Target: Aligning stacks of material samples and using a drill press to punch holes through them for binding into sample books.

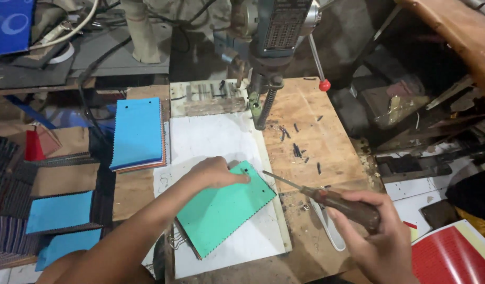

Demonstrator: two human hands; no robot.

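A person's left hand (216, 173) lies flat, fingers spread and gripping nothing, on the upper corner of a green fabric swatch stack (224, 208), pinning it to a white board (216, 139) on the wooden table (316, 142). The green stack, its edges pinked in a zigzag, sits tilted on the lower half of the white board, and two small holes show near its top edge beside the fingertips. The right hand (376, 234), just right of the green stack, is closed around the dark wooden handle of an awl (326, 197), whose thin metal shaft points left so that its tip comes just to the green stack's right corner. Above the green stack, at the white board's far end, stands a drill press (271, 47), its red-knobbed lever (324, 84) hanging to the right. Small dark screws or pins (297, 150) lie scattered on the bare wood up and to the right of the green stack. To its upper left rests a blue swatch stack (137, 134), and more blue swatches (58, 210) lie farther left.
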